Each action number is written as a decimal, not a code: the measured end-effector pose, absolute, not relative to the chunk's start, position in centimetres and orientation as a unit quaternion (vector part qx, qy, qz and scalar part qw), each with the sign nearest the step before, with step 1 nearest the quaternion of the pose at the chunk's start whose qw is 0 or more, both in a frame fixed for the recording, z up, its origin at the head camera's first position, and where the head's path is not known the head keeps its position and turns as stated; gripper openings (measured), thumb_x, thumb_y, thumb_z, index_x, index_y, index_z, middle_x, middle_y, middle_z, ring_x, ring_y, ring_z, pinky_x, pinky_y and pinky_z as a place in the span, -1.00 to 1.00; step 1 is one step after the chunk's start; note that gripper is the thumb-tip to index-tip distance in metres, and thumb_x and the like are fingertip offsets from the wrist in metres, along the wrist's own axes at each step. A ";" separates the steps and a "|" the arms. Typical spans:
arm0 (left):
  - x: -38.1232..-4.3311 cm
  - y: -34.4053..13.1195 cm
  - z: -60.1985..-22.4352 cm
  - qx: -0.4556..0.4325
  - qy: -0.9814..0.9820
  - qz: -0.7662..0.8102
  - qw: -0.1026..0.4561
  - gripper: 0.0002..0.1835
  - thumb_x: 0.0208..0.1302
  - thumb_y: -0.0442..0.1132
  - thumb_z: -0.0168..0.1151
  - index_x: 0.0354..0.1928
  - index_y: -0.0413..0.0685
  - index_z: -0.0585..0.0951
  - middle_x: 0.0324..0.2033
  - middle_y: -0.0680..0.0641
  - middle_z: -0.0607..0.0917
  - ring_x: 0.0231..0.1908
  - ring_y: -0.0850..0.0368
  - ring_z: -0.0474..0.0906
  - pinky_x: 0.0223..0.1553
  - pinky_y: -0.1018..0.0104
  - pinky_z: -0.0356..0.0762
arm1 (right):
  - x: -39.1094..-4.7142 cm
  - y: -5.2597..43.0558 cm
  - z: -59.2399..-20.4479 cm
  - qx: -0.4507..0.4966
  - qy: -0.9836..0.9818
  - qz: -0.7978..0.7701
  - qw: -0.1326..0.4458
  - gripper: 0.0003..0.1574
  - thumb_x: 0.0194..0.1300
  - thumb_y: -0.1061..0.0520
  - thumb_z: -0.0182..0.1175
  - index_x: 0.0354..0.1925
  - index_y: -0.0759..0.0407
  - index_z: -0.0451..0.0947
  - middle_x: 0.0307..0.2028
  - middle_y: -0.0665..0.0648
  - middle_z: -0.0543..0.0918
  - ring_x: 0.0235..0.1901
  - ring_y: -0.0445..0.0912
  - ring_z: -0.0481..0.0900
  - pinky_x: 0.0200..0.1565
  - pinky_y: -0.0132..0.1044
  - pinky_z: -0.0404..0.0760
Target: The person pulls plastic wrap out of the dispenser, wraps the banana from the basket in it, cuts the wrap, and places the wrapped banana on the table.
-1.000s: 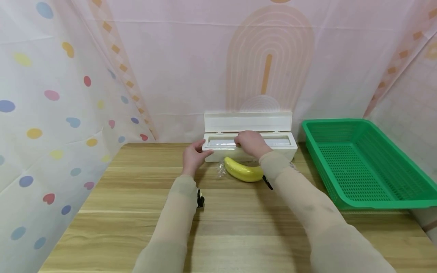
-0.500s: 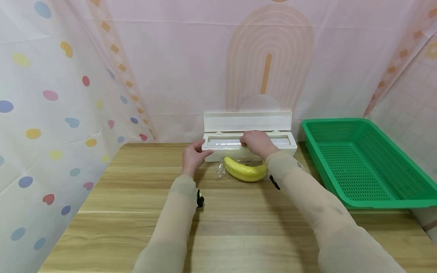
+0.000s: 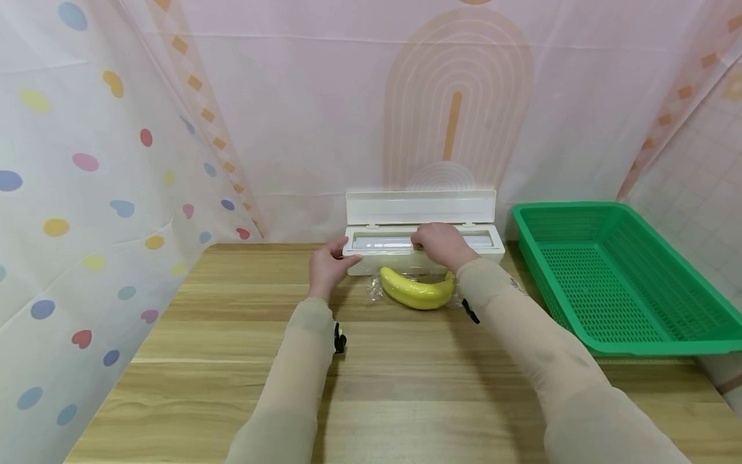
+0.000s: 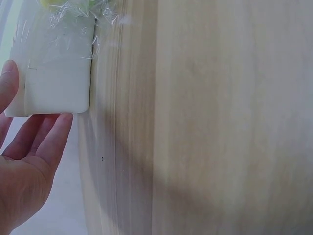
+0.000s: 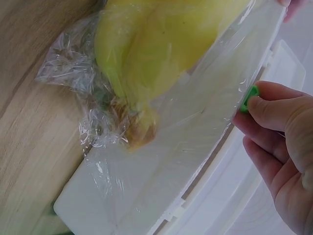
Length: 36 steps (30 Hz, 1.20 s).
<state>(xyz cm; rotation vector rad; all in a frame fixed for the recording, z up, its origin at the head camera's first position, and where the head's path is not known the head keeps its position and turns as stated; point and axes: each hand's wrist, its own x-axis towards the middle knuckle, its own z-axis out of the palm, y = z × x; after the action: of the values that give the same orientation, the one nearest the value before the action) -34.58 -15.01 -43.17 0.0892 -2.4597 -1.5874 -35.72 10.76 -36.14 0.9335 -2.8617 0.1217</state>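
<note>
Head view: the curved yellow banana (image 3: 417, 293) in clear plastic film (image 3: 375, 288) lies in front of the long white plastic box (image 3: 371, 264). Left wrist: my left hand (image 4: 29, 164) grips the box's end, best braced. Right wrist: my right hand (image 5: 288, 142) pinches a green slider (image 5: 249, 93) at its edge, best pressed level; the slider's underside is hidden.

The left hand (image 4: 28, 174) gripped the left end of a white box (image 4: 59, 88) on the table (image 4: 205, 117); clear wrap (image 4: 66, 36) hung over the box's near side.
</note>
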 end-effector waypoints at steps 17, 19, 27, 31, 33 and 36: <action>-34.5 -15.3 -42.9 0.030 -0.836 -0.539 0.103 -0.37 0.11 -0.20 0.52 0.25 -0.13 0.57 0.01 -0.21 0.68 0.01 -0.03 0.58 0.01 0.16 0.58 | -35.5 15.0 -35.8 0.301 -0.951 0.007 0.068 -0.71 0.22 0.47 0.14 -0.44 0.11 0.57 -0.43 0.03 0.55 -0.42 -0.07 0.43 -0.29 -0.16 0.54; -34.5 -15.4 -42.9 0.030 -0.839 -0.534 0.103 -0.37 0.11 -0.20 0.52 0.25 -0.14 0.56 0.01 -0.21 0.67 0.01 -0.03 0.58 0.02 0.16 0.58 | -35.4 15.7 -35.6 0.296 -0.953 -0.006 0.061 -0.72 0.22 0.45 0.14 -0.45 0.12 0.57 -0.44 0.02 0.54 -0.43 -0.07 0.40 -0.31 -0.17 0.52; -34.7 -15.4 -43.1 0.032 -0.842 -0.530 0.097 -0.37 0.12 -0.20 0.51 0.26 -0.13 0.55 0.04 -0.22 0.66 0.03 -0.04 0.57 0.05 0.17 0.57 | -35.2 17.4 -35.6 0.285 -0.956 -0.015 0.061 -0.76 0.23 0.43 0.16 -0.45 0.14 0.59 -0.45 0.04 0.55 -0.44 -0.05 0.40 -0.34 -0.16 0.51; -34.7 -15.2 -43.0 0.033 -0.839 -0.535 0.096 -0.37 0.11 -0.20 0.52 0.25 -0.13 0.56 0.03 -0.21 0.67 0.03 -0.03 0.57 0.04 0.17 0.57 | -35.0 17.9 -35.3 0.287 -0.956 -0.009 0.062 -0.75 0.23 0.44 0.15 -0.46 0.15 0.56 -0.47 0.04 0.52 -0.45 -0.05 0.37 -0.35 -0.17 0.48; -34.7 -15.2 -43.0 0.033 -0.838 -0.536 0.096 -0.37 0.11 -0.20 0.52 0.25 -0.12 0.56 0.02 -0.20 0.67 0.03 -0.03 0.57 0.04 0.17 0.57 | -34.9 18.2 -35.3 0.286 -0.956 -0.007 0.058 -0.73 0.23 0.47 0.12 -0.47 0.16 0.54 -0.49 0.03 0.47 -0.45 -0.06 0.33 -0.37 -0.20 0.42; -34.8 -15.3 -43.0 0.032 -0.836 -0.540 0.097 -0.37 0.11 -0.20 0.52 0.25 -0.12 0.56 0.02 -0.20 0.67 0.02 -0.02 0.57 0.04 0.18 0.57 | -35.0 18.9 -35.2 0.287 -0.957 -0.009 0.052 -0.70 0.22 0.49 0.07 -0.50 0.17 0.47 -0.51 0.03 0.40 -0.47 -0.07 0.27 -0.39 -0.24 0.34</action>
<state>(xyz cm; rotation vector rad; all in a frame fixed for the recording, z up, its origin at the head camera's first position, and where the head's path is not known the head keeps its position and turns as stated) -34.77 -15.35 -42.99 0.0938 -2.4738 -1.5977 -34.95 18.86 -35.24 0.8714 -2.9089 -0.0272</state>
